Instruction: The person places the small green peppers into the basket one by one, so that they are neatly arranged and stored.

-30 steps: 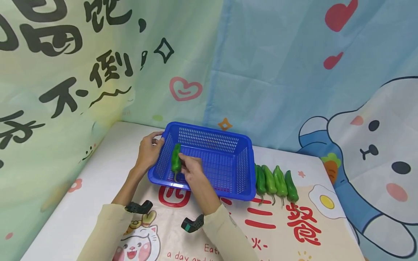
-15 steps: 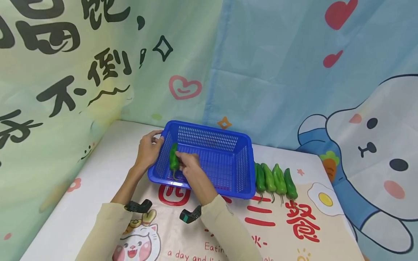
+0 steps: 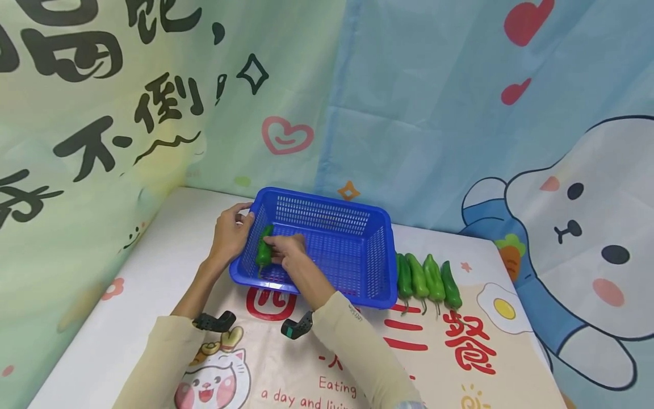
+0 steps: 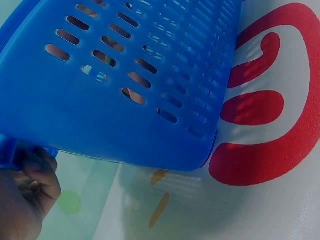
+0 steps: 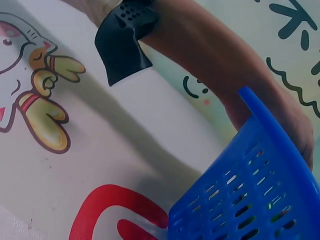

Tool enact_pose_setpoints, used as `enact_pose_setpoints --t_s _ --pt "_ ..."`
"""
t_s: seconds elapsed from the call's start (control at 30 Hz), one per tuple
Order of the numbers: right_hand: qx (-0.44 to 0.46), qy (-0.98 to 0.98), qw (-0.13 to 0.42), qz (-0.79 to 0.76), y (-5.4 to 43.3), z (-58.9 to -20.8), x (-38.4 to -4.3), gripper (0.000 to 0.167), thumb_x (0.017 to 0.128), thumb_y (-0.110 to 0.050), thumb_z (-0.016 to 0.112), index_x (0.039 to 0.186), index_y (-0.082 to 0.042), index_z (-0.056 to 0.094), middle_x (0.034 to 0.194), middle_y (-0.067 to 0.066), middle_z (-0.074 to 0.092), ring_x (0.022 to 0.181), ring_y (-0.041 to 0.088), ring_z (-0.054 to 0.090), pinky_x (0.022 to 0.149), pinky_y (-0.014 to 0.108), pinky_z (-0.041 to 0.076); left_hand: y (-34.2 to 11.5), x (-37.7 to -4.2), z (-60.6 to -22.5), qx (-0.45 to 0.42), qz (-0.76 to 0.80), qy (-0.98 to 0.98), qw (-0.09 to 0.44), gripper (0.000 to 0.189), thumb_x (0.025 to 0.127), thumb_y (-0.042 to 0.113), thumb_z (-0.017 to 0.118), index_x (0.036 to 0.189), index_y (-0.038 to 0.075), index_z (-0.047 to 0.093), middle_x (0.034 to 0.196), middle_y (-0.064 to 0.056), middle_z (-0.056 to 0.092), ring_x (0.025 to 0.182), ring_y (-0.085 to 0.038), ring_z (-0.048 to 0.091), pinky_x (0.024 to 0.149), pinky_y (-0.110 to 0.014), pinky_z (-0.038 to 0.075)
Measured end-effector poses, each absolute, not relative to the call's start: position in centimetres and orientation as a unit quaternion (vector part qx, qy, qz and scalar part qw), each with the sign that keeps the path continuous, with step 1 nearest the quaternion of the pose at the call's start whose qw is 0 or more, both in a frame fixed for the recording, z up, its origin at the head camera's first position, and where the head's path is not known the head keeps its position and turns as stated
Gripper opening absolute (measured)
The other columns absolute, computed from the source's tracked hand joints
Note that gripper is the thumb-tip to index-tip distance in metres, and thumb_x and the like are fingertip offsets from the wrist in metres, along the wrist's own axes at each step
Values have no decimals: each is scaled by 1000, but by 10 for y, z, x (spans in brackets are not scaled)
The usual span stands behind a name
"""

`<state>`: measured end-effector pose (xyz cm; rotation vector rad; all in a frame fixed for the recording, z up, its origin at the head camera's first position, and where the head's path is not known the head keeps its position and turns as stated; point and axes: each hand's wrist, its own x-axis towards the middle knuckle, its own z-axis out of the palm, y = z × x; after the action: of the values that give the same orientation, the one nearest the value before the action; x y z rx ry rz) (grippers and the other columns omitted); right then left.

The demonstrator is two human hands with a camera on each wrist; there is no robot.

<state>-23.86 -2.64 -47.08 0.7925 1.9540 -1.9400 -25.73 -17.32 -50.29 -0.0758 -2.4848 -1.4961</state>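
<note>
A blue perforated plastic basket [image 3: 322, 216] stands on the table, its near side close to the red printing. My left hand [image 3: 230, 232] grips the basket's left rim; in the left wrist view that hand [image 4: 37, 192] has its fingers curled under the rim. Inside the basket, my right hand [image 3: 290, 250] pinches a long green pepper [image 3: 264, 253] between thumb and fingers. The pepper lies along the left wall with its stem toward me. In the right wrist view the basket wall [image 5: 230, 195] and the left forearm [image 5: 210, 55] show, while the right hand is hidden.
Several green peppers [image 3: 420, 277] lie side by side right of the basket, stems toward me. A printed mat [image 3: 286, 363] covers the front of the white table [image 3: 153, 255]. Patterned cloths [image 3: 424, 113] hang behind and to the left.
My right hand has moved left with the pepper, bringing it closer to the basket's left wall. The left hand keeps its hold on the rim, and the head view has shifted slightly.
</note>
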Motion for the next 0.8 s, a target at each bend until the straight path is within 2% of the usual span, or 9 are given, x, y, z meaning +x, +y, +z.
enact_pose_setpoints --t_s 0.13,0.37,0.57,0.8 --pt "269 692 136 -656 -26 -471 -239 43 94 -5 84 129 13 66 114 27 81 104 34 83 85 38 67 -172 -257 -502 -29 -511 -851 122 40 111 15 58 145 -4 65 94 -27 76 63 -11 64 56 -22 49" --pt "277 723 118 -622 -29 -471 -241 54 89 -4 90 132 11 62 112 26 81 100 33 84 86 40 67 -172 -257 -500 -24 -506 -854 122 39 111 15 59 145 -4 65 95 -27 77 68 -19 70 58 -21 50" --pt "286 735 120 -603 -26 -473 -241 55 88 -6 91 133 10 63 108 25 82 92 30 84 87 41 66 -170 -257 -501 -25 -507 -854 118 39 111 15 59 145 -4 65 92 -26 76 64 -12 65 56 -22 49" --pt "275 723 123 -622 -21 -475 -235 57 90 0 87 138 13 60 110 26 81 100 33 84 92 43 65 -170 -256 -502 -21 -511 -850 123 39 110 14 59 144 -5 66 90 -24 74 60 -9 62 55 -22 47"
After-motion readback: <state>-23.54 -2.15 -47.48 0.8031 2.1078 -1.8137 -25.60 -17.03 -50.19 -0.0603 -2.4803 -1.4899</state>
